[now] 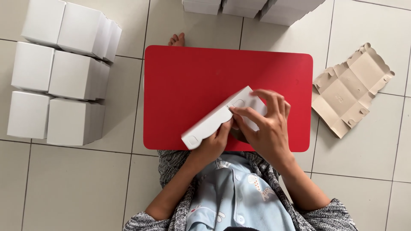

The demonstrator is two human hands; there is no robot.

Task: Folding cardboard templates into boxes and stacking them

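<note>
Bright, even daylight — soft shadows beside the white boxes (60,72), sharp focus, slight wide-angle bend at edges.

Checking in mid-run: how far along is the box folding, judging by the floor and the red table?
Done: finished white boxes stand stacked on the floor at left, with more at the top edge. In hand: the left hand and right hand are folding a partly formed white box over the red table. Left: at least one flat unfolded blank lies on the tiles at right.
</note>
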